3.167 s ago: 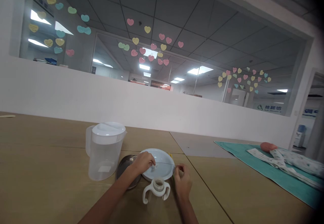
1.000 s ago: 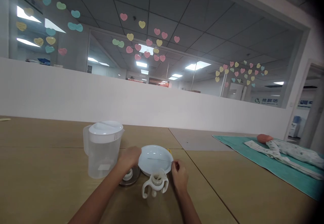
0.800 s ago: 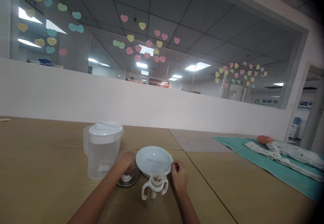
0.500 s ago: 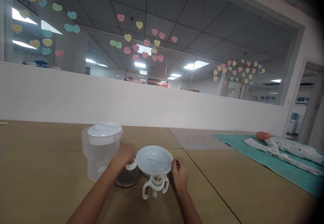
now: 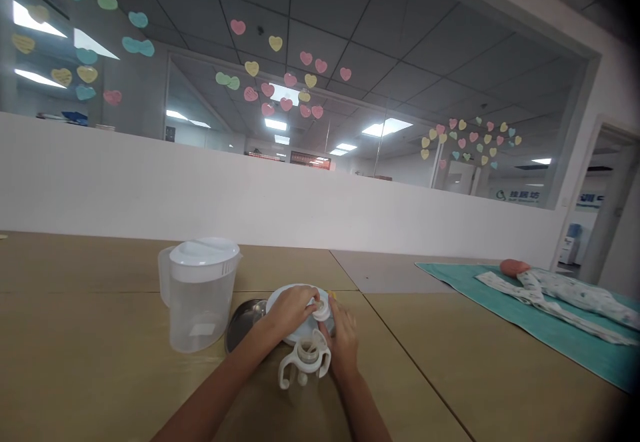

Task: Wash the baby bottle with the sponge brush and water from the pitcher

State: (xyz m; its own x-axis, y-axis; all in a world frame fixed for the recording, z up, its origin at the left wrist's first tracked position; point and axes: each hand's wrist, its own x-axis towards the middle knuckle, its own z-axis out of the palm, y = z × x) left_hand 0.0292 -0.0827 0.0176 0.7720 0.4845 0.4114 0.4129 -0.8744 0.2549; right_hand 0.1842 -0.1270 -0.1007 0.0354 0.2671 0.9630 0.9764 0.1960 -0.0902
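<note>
Over the white bowl (image 5: 274, 303), my left hand (image 5: 293, 310) pinches a white bottle collar (image 5: 321, 309) with its fingertips. My right hand (image 5: 344, 339) closes on the collar from the right, thumb below and fingers beside it. The thin stick-like piece seen in this hand before does not show now. Just in front of the bowl stands a baby bottle (image 5: 306, 355) with two white curved handles, its mouth uncovered. Left of the bowl lies a shiny metal dish (image 5: 245, 322), partly covered by my left forearm.
A clear plastic pitcher (image 5: 200, 309) with a white lid stands on the left of the wooden table (image 5: 425, 389). A green mat (image 5: 550, 329) on the right bears patterned white cloth (image 5: 585, 295) and a reddish round object (image 5: 514, 268). A low white wall (image 5: 300, 209) closes off the back.
My left hand has lifted the white collar off the metal dish and brought it right, over the bowl. Both hands now meet there. The thin piece has gone from sight.
</note>
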